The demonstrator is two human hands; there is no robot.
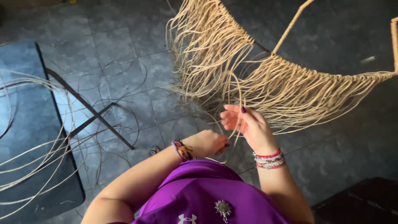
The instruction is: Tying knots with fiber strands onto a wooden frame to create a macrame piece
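Note:
A curved frame [290, 25] wrapped in pale rattan strands [273, 83] hangs in front of me, its loose ends trailing down to the floor. My right hand [248, 124] is raised under the strands, with fingers closed around a few thin strands that run down between thumb and fingers. My left hand [209, 142] sits just to its left and lower, fingers pinched on a thin strand near the right hand. Both wrists carry beaded bracelets. My purple shirt fills the bottom of the view.
A dark table [37, 124] with a thin metal leg [89, 108] stands at the left, and long loose rattan strips [29, 166] lie across it. Grey floor tiles [124, 54] show scattered dark strands. A dark object [365, 199] sits at the bottom right.

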